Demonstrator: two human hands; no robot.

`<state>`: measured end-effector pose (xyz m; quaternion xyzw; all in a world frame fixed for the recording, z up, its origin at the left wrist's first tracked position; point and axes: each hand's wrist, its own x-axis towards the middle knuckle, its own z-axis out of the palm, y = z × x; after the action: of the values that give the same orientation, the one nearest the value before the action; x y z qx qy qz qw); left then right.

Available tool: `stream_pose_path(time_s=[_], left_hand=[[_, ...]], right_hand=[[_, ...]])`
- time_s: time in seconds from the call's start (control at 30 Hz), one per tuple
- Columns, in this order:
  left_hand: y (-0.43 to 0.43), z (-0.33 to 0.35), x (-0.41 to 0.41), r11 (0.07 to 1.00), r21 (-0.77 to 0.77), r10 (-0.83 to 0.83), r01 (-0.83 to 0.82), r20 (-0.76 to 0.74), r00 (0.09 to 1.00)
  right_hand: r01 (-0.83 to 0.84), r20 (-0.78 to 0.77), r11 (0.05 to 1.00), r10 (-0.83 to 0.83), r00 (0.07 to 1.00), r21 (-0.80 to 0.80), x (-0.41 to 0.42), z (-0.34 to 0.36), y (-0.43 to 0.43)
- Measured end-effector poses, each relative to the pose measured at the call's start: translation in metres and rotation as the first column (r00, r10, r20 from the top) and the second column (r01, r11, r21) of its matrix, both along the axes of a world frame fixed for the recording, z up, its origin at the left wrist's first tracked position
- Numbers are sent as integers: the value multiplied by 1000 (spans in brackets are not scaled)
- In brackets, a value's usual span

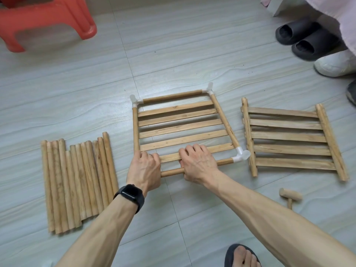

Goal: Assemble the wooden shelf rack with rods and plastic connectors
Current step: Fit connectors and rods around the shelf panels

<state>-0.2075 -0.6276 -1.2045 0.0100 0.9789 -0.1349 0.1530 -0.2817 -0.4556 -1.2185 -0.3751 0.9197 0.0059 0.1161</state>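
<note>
Floor work, seen from above. A slatted shelf panel [181, 122] lies flat on the grey tile floor [173, 54], straight ahead of the person.

- Panel: round rods frame it. Translucent plastic connectors sit at three corners: far-left [134, 100], far-right [209, 89], near-right [241, 156].
- Near rod [225, 162]: runs along the panel's near edge, right end seated in the near-right connector, left end passing under the hands.
- Right hand [198, 162]: closed around the near rod about mid-length, fingers curled over the top and reaching the nearest slat.
- Left hand [144, 166]: fingers curled tight on the panel's near-left corner, where side rod and near rod meet (whatever lies under the palm is hidden). Black smartwatch [131, 195] on that wrist.
- Spare rods [77, 180]: a row laid side by side on the floor, left of the panel, well apart from it.
- Second slatted panel [289, 137]: flat on the floor just right of the first, no connectors on it.
- Small wooden mallet [290, 195]: on the floor near the right forearm, untouched.
- Surroundings: red plastic stool [48, 20] far left; pair of black slippers [308, 39] far right.
</note>
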Motion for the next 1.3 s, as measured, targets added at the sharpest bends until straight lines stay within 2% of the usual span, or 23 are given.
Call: stream_pose_path(time_s=[0.13, 0.3, 0.37, 0.47, 0.63, 0.8, 0.9, 0.97, 1.0, 1.03, 1.1, 1.17, 1.3], left_hand=[[0, -3, 3, 999, 11, 48, -48, 8, 999], [5, -21, 18, 989, 61, 128, -135, 106, 986], [3, -30, 27, 988, 112, 90, -103, 122, 989], [-4, -40, 39, 984, 176, -2, -11, 69, 998], [-12, -46, 47, 965, 259, 40, -49, 37, 998], [-10, -48, 47, 937, 334, 90, -99, 44, 995], [-10, -50, 48, 930, 349, 108, -113, 35, 994], [-10, -52, 48, 935, 335, 114, -118, 31, 993], [-9, -53, 49, 936, 331, 118, -121, 28, 993], [-9, -54, 50, 933, 338, 127, -128, 25, 992], [-8, -57, 52, 915, 372, 158, -159, 33, 987], [-9, -60, 56, 882, 419, 207, -216, 67, 976], [-16, -64, 69, 831, 479, 273, -284, 95, 957]], right_hand=[[-6, 19, 1000, 6, 1000, 12, 1, -5, 3], [43, 92, 997, -50, 994, 71, 7, -19, 32], [68, 123, 994, -78, 989, 81, 14, -24, 48], [101, 180, 994, -107, 978, 40, 32, -31, 64], [106, 204, 994, -106, 973, 10, 66, -40, 77], [230, 250, 966, -195, 948, -118, 70, -36, 82], [411, 245, 838, -340, 908, -360, 60, -25, 86], [506, 137, 736, -503, 853, -449, 45, -18, 92], [578, 125, 699, -587, 800, -420, 34, -15, 96], [673, 171, 659, -660, 732, -337, 21, -12, 100], [828, 347, 556, -765, 543, -69, -7, -9, 108], [853, 453, 513, -786, 421, 99, -26, -11, 114], [858, 554, 507, -739, 382, 85, -33, -16, 119]])
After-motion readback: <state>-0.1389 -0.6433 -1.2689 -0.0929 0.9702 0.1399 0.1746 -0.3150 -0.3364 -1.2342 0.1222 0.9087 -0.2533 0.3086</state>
